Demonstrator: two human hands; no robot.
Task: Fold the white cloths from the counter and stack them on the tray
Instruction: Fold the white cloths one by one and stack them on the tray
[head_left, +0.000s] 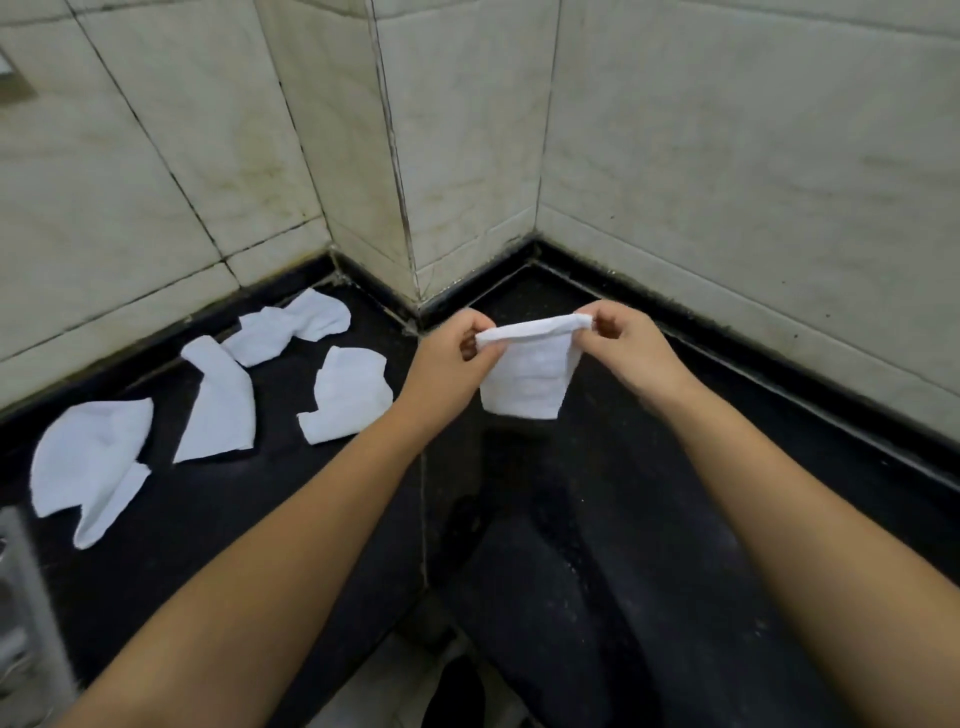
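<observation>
Both hands raised over the black counter (218, 509), in front of the tiled corner. Left hand (452, 358) pinching the near-left top corner of a white cloth (524, 384), fingers curled round the edge. Right hand (623, 343) pinching the opposite top corner, thumb and forefinger closed on the fabric, remaining fingers curled. Cloth stretched taut between the two grips along its top edge, hanging below them in what looks like a doubled layer, lower edge clear of the counter surface. Four loose cloths lying on the counter to the left, none folded square: rumpled cloth by the wall (291, 327) farthest back, narrow cloth (218, 405) just in front of it, crumpled cloth (348, 395) nearest the left forearm, large cloth (88, 467) closest to the left frame edge. All four flat on the counter, apart from the hands; back two close together, touching or not cannot tell. Metal object (21, 597) at the bottom-left edge, blurred and cut off, identity cannot tell. Wall tiles (727, 156) pale with dark grout lines, meeting in a protruding corner behind the hands. Dark gap in the counter below the held cloth, wet-looking sheen on the surface there. Both forearms bare, reaching in from the lower frame corners.
</observation>
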